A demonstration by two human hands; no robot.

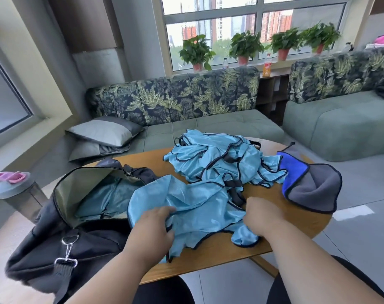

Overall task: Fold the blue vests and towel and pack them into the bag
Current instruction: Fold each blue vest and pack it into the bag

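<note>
A light blue vest [193,202] with dark trim lies spread on the wooden table in front of me. My left hand [153,224] grips its left edge, fingers curled into the cloth. My right hand [263,216] grips its right side near a strap. Behind it sits a crumpled pile of blue vests [219,156]. A blue and grey towel [311,185] lies at the right. The black bag [76,220] stands open at the left, with blue cloth [103,200] inside it.
The round wooden table [226,253] ends just before my knees. A grey bottle with a pink lid [15,189] stands left of the bag. Behind the table are a green sofa [208,126] with cushions and potted plants on the window sill.
</note>
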